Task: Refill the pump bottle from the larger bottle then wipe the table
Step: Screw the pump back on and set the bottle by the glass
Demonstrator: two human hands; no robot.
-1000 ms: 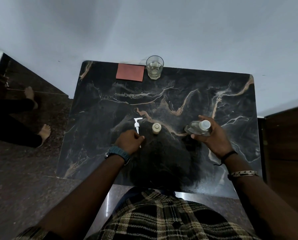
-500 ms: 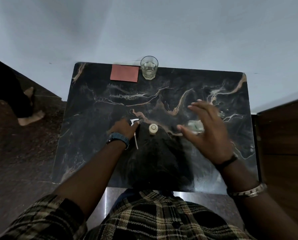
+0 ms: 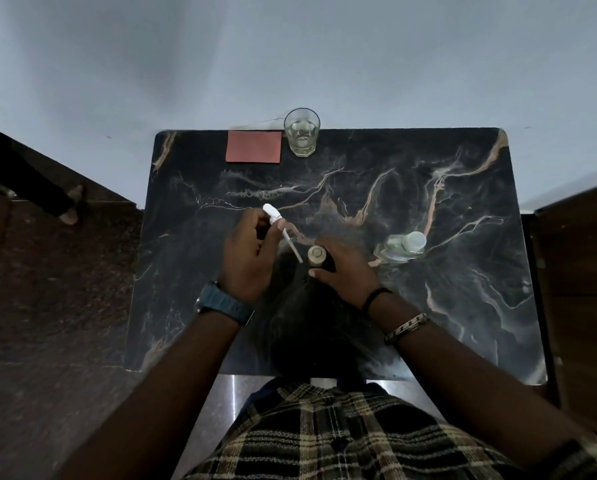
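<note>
A: Where on the black marbled table (image 3: 200, 306) is there room to pass?

B: Along the left side and the whole near right corner.

A: And in the middle?

B: Crowded. The left hand (image 3: 248, 258) holds the white pump head with its dip tube (image 3: 279, 226) above the small uncapped pump bottle (image 3: 316, 255), which the right hand (image 3: 347, 268) grips. The larger clear white-capped bottle (image 3: 399, 249) stands just to the right.

A: The far edge?

B: A flat red rectangular cloth (image 3: 253, 147) and a clear drinking glass (image 3: 302, 135) sit side by side left of centre; the right part is open.
</note>
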